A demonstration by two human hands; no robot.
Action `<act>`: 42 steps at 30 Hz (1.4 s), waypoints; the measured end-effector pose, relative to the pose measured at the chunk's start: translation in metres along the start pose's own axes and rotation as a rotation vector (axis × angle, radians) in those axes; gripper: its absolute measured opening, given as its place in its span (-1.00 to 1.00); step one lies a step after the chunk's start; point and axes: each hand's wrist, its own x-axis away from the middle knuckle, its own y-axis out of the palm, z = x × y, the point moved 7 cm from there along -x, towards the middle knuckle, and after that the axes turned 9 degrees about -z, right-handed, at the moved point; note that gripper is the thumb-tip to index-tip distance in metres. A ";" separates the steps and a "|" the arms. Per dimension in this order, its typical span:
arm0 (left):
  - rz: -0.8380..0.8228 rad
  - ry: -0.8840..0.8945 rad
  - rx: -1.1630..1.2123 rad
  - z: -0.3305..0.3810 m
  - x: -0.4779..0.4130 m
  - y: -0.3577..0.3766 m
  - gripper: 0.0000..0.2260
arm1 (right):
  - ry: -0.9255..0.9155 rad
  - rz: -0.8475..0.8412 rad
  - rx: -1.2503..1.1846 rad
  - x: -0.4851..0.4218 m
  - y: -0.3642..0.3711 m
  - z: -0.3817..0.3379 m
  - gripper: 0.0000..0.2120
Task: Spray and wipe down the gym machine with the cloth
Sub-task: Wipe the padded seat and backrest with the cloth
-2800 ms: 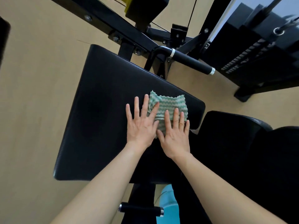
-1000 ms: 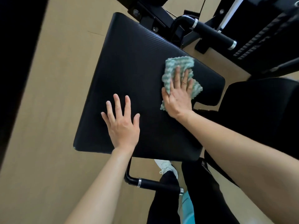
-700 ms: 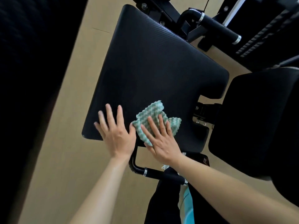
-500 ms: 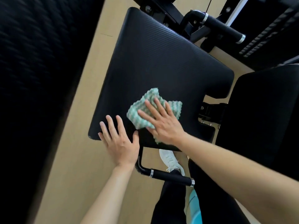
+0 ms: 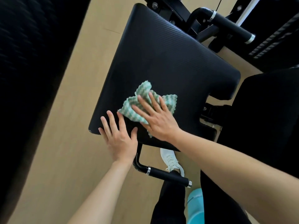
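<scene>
Seat pad (image 5: 161, 57): black, fine ribbed texture in parallel lines. Cloth (image 5: 142, 101): green-and-white wavy zigzag pattern, bumpy weave. Near handle (image 5: 168, 175): black grip with silver end cap and silver collar ring; far handle (image 5: 229, 26): same black with silver rings. Frame bars (image 5: 168, 7): black. Floor (image 5: 68, 143): plain tan, wood-like. Shoe (image 5: 169, 160): white, white laces. Trousers (image 5: 168, 206): black. Turquoise object (image 5: 195, 206) at bottom edge, identity unclear. Second pad (image 5: 267, 118) at right: black. Blurred black mass (image 5: 29, 62) at left, faint ribbing.
</scene>
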 end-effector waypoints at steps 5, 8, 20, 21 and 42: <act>-0.015 -0.051 0.016 0.002 0.006 0.000 -0.30 | -0.122 -0.040 0.083 0.029 0.011 0.043 -0.33; -0.029 -0.101 0.041 0.007 0.009 0.002 -0.33 | 0.210 0.019 -0.080 0.012 -0.012 0.119 -0.35; -0.064 -0.187 0.172 0.033 0.023 0.009 -0.35 | 0.501 -0.186 -0.505 0.087 0.043 0.034 -0.30; -0.063 -0.176 0.169 0.033 0.024 0.011 -0.35 | 0.517 -0.216 -0.541 0.098 0.054 0.019 -0.30; 0.051 -0.098 0.197 0.032 0.031 0.020 -0.40 | 0.058 -0.080 -0.054 0.053 0.036 0.026 -0.36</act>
